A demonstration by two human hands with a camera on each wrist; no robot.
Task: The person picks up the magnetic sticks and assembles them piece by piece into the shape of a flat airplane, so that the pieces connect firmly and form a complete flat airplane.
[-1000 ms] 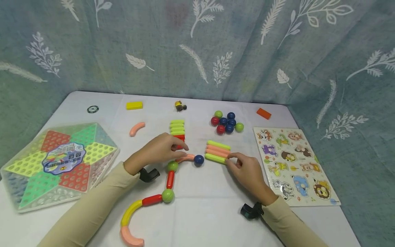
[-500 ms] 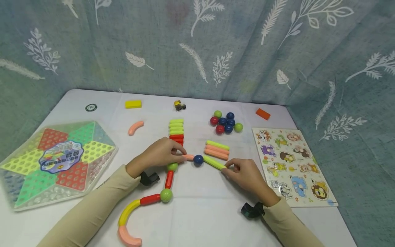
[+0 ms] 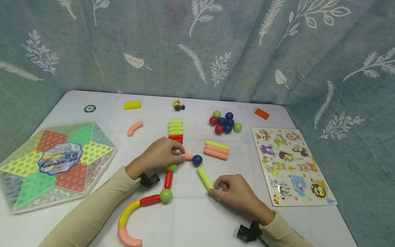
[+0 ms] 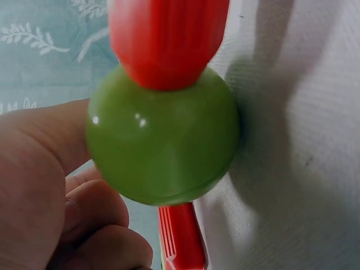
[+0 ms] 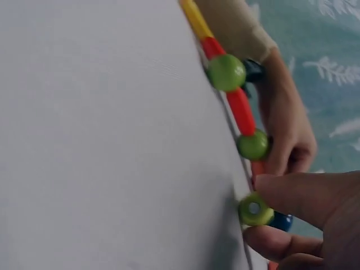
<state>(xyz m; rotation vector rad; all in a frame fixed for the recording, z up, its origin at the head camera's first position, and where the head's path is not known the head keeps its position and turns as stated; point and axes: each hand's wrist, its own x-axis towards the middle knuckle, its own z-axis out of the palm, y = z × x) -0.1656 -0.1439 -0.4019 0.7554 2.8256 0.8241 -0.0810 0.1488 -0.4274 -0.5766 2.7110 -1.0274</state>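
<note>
My left hand (image 3: 160,152) pinches a curved pink magnetic rod (image 3: 187,156), whose right end meets a blue ball (image 3: 197,160). A straight yellow-green magnetic rod (image 3: 205,178) is pinched at its near end by my right hand (image 3: 237,192). That rod points up toward the blue ball, with a small gap between them. In the right wrist view, its end (image 5: 254,208) shows a round metal disc. Beside my left hand, a chain runs toward me: a green ball (image 3: 171,167), red rod (image 3: 168,179), second green ball (image 4: 163,135), red rod (image 3: 150,199), yellow curve (image 3: 128,213) and pink curve (image 3: 129,238).
Pink and yellow-green rods (image 3: 216,152) lie right of centre, with a row of yellow-green and red rods (image 3: 175,129) behind my left hand. Several balls (image 3: 227,122) cluster at the back. A star-patterned game board (image 3: 58,164) is left; an animal puzzle (image 3: 291,164) is right.
My right hand has taken the nearest yellow-green rod from the group, held it against the blue ball, then drawn it back toward me and turned it steeper. My left hand stays nearly still.
</note>
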